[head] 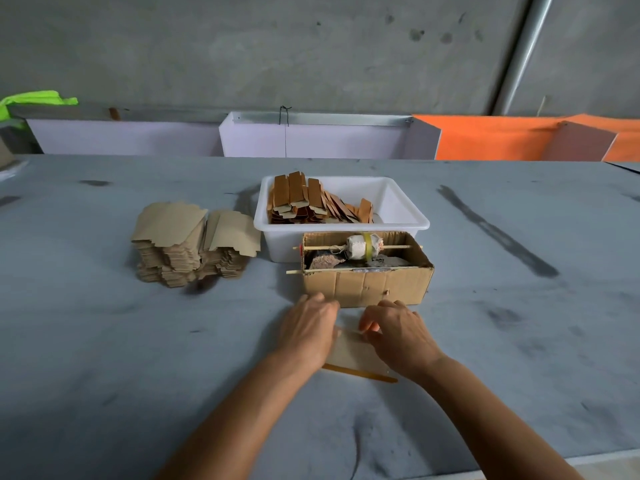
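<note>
In the lower middle of the frame a flat cardboard blank (349, 353) lies on the grey table (138, 375), between both hands. The right hand (398, 337) pinches its upper edge with bent fingers. The left hand (308, 327) covers the left edge, its fingertips hidden, so I cannot tell if it grips. I think that uneven pressure could make the blank slide onto the thin stick (360, 373) just below it, and the fold would come crooked.

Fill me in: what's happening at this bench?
A person works one flat cardboard blank on the table, in front of an open cardboard box. The left hand presses on the blank's left end; the right hand curls fingers at the far edge, grip unclear. A stack of flat blanks lies to the left, and folded pieces sit in a white tub behind the box.
</note>
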Motion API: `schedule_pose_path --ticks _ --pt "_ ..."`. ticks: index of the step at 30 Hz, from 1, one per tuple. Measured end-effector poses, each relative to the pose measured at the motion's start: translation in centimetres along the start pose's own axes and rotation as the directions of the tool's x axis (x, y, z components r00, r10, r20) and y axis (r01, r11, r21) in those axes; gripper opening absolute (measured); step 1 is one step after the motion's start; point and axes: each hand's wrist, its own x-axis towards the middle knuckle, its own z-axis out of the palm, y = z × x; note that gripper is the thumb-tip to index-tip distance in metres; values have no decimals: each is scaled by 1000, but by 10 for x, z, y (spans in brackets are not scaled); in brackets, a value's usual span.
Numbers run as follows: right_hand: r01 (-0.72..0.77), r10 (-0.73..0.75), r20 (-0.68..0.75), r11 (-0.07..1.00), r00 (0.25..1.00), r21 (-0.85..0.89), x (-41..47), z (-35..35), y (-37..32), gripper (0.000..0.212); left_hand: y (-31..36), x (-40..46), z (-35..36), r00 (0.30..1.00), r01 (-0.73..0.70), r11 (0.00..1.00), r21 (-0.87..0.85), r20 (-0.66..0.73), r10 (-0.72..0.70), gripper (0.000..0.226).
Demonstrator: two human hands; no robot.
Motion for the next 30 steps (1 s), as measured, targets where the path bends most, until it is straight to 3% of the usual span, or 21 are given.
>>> schedule_pose_path --ticks 7,14,25,30 --pt "9 -9 -3 992 1000 128 -4 -2 7 13 -10 6 -7 984 117 987 -110 150 -100 22" --pt "27 -29 27 996 999 87 -5 -3 5 17 -11 2 -5 990 70 992 -103 127 -56 10" --pt "-40 35 160 999 986 33 3 -7 -4 20 -11 -3 -4 990 64 997 -53 127 -57 16" --pt "23 -26 83 999 996 41 2 -6 -2 31 -14 -2 -8 978 144 977 -158 176 -116 11"
